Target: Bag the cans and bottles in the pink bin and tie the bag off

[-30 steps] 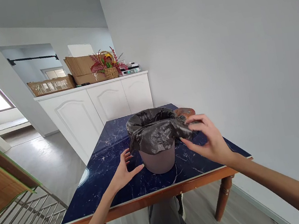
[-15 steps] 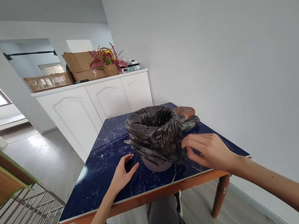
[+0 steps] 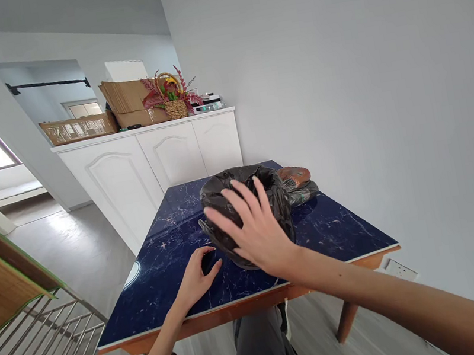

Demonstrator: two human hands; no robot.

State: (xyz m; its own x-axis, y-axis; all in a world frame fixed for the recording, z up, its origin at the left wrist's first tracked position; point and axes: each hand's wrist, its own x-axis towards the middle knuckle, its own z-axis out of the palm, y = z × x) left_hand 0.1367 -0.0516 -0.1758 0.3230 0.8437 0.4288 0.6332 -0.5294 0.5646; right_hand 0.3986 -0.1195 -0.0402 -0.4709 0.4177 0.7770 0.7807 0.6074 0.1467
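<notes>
A round bin lined with a black plastic bag (image 3: 280, 206) stands on the dark blue marbled table (image 3: 155, 286), the bag folded over its rim. My right hand (image 3: 258, 231) is in front of the bag with fingers spread, covering much of its near side; whether it touches the plastic I cannot tell. My left hand (image 3: 198, 278) rests on the table just left of the bin, thumb and fingers apart, holding nothing. Behind the bin to the right lie packets in brown and clear plastic (image 3: 298, 183).
A white cabinet (image 3: 179, 150) beyond the table bears cardboard boxes (image 3: 135, 100) and a wicker basket of flowers (image 3: 176, 109). A metal rack (image 3: 59, 337) stands at the left. The grey wall (image 3: 362, 91) runs along the right, with a white power strip (image 3: 400, 270) low down.
My right hand has moved left from the bag's right side to in front of it, its fingers now spread. The left hand has stayed nearly still.
</notes>
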